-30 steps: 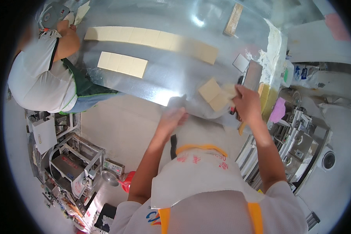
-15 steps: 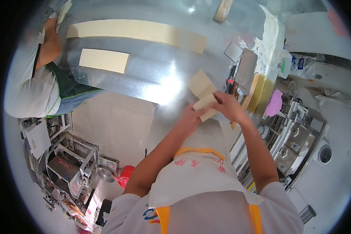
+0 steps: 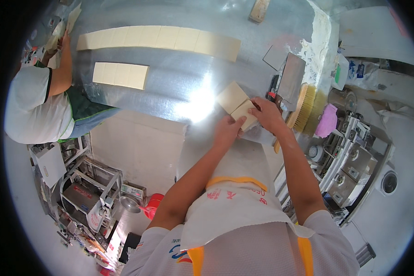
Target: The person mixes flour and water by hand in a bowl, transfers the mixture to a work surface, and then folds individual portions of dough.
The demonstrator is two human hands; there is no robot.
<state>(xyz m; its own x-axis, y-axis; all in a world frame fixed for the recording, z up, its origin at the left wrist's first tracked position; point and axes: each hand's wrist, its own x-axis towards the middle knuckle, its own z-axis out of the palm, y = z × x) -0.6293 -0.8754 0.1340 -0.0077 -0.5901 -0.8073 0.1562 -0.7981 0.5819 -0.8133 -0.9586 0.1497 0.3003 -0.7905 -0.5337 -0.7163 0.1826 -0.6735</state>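
Near the table's front edge, my left hand (image 3: pixel 228 130) and my right hand (image 3: pixel 267 115) pinch opposite sides of a pale square dough wrapper (image 3: pixel 245 115). My left thumb lies on its near left corner, and my right fingers are at its right edge. Its far left edge meets a second stack of pale dough squares (image 3: pixel 232 97) on the table; whether it overlaps that stack I cannot tell. Further off lie a long row of dough squares (image 3: pixel 156 37) and a shorter row (image 3: pixel 120 75). The undersides of my fingers are hidden.
On the metal table (image 3: pixel 165 99), right of my hands, lie a cleaver (image 3: pixel 291 79), a bristle brush (image 3: pixel 303 109) and a flat metal plate (image 3: pixel 274 57). A wooden block (image 3: pixel 259 10) sits at the far side. A co-worker (image 3: pixel 41 103) stands at the left.
The dough piece in my hands, folded or tilted before, now shows as one flatter square against the stack. My left hand has shifted slightly. The co-worker's arm and body have moved.
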